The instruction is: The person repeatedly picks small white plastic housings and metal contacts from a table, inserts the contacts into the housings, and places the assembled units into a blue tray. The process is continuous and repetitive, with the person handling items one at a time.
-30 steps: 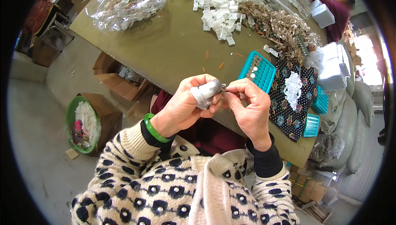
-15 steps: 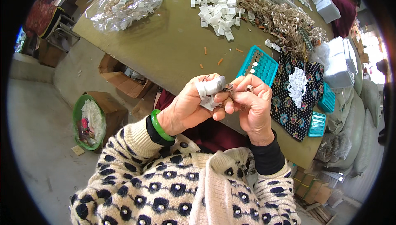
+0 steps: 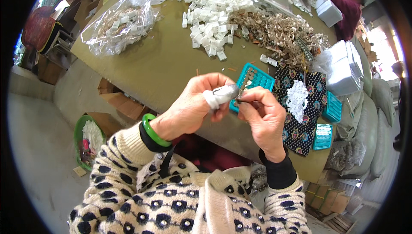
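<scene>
In front of my chest, above the table's near edge, both hands are close together. My left hand [image 3: 189, 105] is closed, its fingers curled; one finger wears a greyish-white wrapping [image 3: 221, 95]. What it holds is hidden behind the fingers. Thumb and forefinger of my right hand [image 3: 265, 120] pinch a small dark piece [image 3: 241, 100] at the wrapped fingertip, too small to name. Just beyond the hands lies a teal tray [image 3: 261, 80] with round pale discs along one side. A green bangle [image 3: 153, 132] circles my left wrist.
White plastic pieces [image 3: 210, 23] are heaped beside a tangled pile of brownish clear strips [image 3: 283, 36]. A clear bag [image 3: 120, 28] lies far left. Right, small white pieces [image 3: 297, 98] rest on dark patterned cloth [image 3: 309, 126]. A co-worker [image 3: 347, 13] sits far right; a green basin [image 3: 79, 137] stands left.
My hands have drawn slightly apart at the fingertips, the right tilting downward. The white piece that showed under my left fingers is out of sight. The whole view has shifted a little.
</scene>
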A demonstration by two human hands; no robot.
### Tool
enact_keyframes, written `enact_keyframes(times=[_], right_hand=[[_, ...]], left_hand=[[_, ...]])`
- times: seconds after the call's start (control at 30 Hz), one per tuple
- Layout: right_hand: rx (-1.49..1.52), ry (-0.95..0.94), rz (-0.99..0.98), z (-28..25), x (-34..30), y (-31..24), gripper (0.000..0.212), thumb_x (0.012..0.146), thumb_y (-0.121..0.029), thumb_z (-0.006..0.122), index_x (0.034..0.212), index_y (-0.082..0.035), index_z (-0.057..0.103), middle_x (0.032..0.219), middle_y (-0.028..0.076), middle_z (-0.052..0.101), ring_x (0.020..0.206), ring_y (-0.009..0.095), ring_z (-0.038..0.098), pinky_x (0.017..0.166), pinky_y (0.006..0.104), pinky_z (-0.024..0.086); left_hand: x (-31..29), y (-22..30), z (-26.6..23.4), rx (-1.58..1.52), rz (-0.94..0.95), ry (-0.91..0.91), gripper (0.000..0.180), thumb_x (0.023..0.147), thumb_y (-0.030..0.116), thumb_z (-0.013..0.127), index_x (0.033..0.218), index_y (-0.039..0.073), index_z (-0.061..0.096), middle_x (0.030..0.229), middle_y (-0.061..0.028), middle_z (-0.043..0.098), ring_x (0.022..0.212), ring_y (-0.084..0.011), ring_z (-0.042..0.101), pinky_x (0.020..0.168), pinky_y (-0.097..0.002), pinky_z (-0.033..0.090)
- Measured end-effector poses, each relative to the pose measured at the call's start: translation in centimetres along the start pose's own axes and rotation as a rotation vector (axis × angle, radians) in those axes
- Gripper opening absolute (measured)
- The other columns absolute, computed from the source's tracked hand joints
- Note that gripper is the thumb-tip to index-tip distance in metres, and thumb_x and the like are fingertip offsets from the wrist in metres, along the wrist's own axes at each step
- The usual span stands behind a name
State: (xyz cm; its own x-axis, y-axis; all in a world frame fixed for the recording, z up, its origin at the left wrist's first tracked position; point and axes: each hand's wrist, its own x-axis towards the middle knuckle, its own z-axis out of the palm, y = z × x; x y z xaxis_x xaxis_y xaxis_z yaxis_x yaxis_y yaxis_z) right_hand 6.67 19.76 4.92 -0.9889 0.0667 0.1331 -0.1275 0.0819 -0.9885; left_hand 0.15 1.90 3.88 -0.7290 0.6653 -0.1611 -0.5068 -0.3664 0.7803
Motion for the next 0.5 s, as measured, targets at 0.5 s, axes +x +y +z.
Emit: enact_keyframes(times=[0.5], right_hand=[[0.559,0.148,0.206,-6.0,-1.9,0.9,0.014,0.096,-0.008,0.061,0.104,-0.003,0.051,0.081,0.011,0.061,0.061,0.015,0.055,0.061,0.0321,0.050]], left_hand=[[22.8,-2.2,-1.1,1.607,0.705,-0.366,0.016,0.074,0.005,0.062,0.087,0.012,0.067,0.091,-0.0103,0.056,0.084,-0.0336,0.061,0.067,-0.0450,0.048]])
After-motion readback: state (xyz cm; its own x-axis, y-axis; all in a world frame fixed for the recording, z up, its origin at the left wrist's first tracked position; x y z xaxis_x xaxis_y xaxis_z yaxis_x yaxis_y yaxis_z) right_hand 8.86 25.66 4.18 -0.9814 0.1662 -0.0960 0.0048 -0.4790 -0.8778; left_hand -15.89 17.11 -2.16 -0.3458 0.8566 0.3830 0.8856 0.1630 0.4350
